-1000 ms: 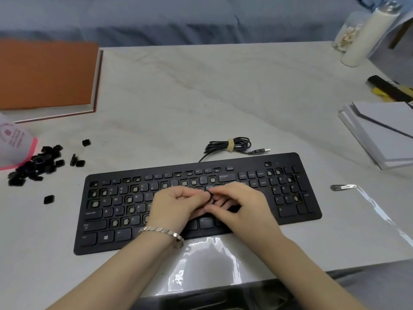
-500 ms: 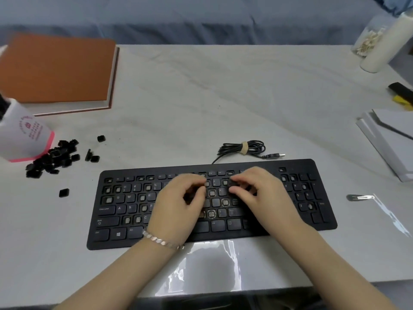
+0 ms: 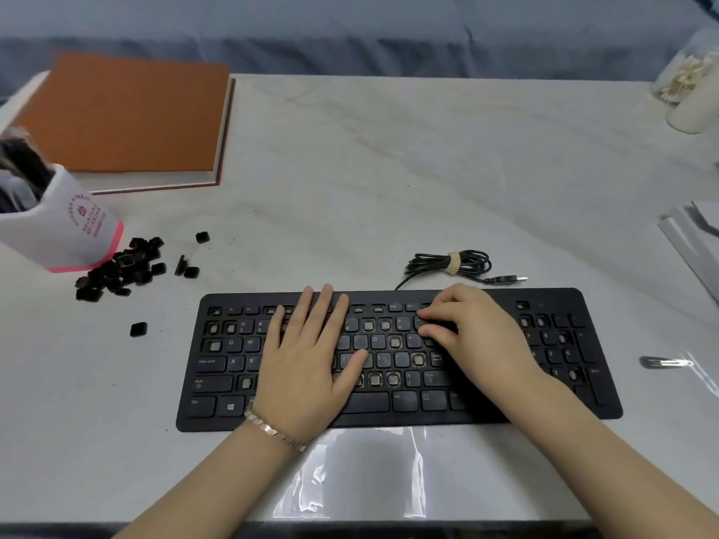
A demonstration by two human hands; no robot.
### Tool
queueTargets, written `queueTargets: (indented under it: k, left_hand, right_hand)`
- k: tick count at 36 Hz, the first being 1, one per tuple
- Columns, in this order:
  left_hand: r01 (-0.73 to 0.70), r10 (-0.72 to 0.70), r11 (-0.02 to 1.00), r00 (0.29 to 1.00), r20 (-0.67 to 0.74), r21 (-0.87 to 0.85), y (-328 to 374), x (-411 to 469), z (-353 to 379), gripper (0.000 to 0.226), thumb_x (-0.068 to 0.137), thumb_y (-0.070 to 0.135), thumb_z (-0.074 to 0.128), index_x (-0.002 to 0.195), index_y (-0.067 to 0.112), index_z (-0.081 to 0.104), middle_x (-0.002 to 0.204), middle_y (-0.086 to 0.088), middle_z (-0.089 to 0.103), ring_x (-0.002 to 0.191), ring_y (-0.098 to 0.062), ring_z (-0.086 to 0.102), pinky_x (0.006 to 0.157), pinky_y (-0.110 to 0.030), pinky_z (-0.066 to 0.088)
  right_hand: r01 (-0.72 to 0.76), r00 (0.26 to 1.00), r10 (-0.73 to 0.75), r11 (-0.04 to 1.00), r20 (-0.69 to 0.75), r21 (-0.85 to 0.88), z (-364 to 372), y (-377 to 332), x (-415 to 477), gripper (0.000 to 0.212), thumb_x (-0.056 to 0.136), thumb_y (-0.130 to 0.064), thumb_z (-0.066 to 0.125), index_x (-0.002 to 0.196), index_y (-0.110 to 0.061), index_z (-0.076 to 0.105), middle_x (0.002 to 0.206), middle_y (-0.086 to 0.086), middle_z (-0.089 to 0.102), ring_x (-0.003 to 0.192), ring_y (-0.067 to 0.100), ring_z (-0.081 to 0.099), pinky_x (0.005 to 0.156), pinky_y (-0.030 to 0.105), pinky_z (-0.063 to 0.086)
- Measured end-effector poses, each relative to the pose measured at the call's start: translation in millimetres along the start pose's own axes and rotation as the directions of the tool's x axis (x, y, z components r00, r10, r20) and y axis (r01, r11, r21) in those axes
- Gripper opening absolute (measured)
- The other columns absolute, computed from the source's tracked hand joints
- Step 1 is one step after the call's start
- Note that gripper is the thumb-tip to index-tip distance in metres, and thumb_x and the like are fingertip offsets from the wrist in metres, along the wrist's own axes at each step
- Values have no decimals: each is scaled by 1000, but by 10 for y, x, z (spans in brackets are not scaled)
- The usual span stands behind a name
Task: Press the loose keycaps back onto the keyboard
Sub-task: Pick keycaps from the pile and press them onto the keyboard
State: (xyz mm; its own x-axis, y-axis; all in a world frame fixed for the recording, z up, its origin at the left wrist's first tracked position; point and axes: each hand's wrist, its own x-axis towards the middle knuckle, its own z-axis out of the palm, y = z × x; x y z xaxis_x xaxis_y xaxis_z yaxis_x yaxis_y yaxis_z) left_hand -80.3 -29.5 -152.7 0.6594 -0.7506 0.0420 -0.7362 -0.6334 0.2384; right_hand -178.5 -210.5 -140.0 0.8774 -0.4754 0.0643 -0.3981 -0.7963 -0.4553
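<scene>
1. A flat black plastic keyboard lies on the white marbled table, with several key sockets bare.
2. The left hand rests flat on its left-middle keys, fingers straight.
3. The right hand, fingers bent, touches the upper rows right of centre.
4. A heap of loose black keycaps lies left of the keyboard and farther back.

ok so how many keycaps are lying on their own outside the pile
4. One keycap sits behind the pile, two keycaps lie together right of it, and a single keycap lies left of the keyboard. The pile may hide others.
</scene>
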Motion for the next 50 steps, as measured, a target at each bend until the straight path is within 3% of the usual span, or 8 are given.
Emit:
queueTargets:
  k: [9,18,26,33,36,39,44,50]
  left_hand:
    - [-13,13,1000,1000,-26,11,-13,-2,21,64,85,51,31,135,15,48,144,-5,42,134,-27,36,108,-48,27]
    - [-22,23,999,999,-37,25,-16,-2,21,63,85,50,32,134,14,49,142,-6,43,133,-27,38,107,-50,27]
    - [-13,13,1000,1000,-9,-4,-16,-2,27,63,85,50,32,135,14,48,143,-6,42,134,-27,37,109,-44,19]
    - [-13,15,998,999,30,-56,-8,8,-20,65,85,53,28,137,18,44,146,-1,36,138,-23,29,112,-43,17]
    - [-43,48,995,998,50,-91,-81,20,-1,60,92,54,25,145,28,21,152,13,6,138,-3,-8,112,-28,-8]
    - [-92,96,970,995,7,-225,-220,-2,-47,49,96,34,42,142,24,32,149,14,18,137,3,3,110,-16,-8]
    - [53,-133,929,972,-195,-367,-607,-110,-285,33,87,4,57,119,9,61,132,-4,53,122,-17,47,106,-35,32]
    - [435,-490,857,854,-174,-275,-1368,-220,-454,40,85,10,63,124,8,56,127,-11,53,116,-30,45,99,-36,32]
  right_hand:
    - [-16,1000,15,1000,7,24,-2,-23,10,20,78,-27,69,98,-23,72,89,-13,50,97,13,50,76,29,42]
    - [159,972,-198,951,-127,-264,49,-144,-217,35,58,1,81,92,0,70,84,17,65,71,31,63,50,32,52]
    - [127,971,-179,946,-156,-299,136,-145,-299,42,54,1,77,95,0,70,100,21,64,86,35,64,66,39,50]
    - [69,983,-97,983,-159,-172,19,-158,-206,22,58,-2,78,80,-8,74,84,11,64,77,32,62,67,39,48]
    - [46,982,-65,993,-179,-105,19,-266,-110,8,65,-2,74,73,-4,72,78,9,63,75,32,61,69,38,47]
    - [86,984,-88,996,-157,-24,98,-432,13,15,76,-6,66,89,-3,71,92,9,64,88,30,60,80,37,46]
    - [157,985,-157,988,64,5,332,-681,230,42,93,-33,45,132,-16,48,129,0,52,119,18,45,103,28,29]
    - [168,984,-161,981,78,-93,522,-790,342,42,94,-39,40,131,-20,48,123,-4,55,113,17,48,98,28,28]
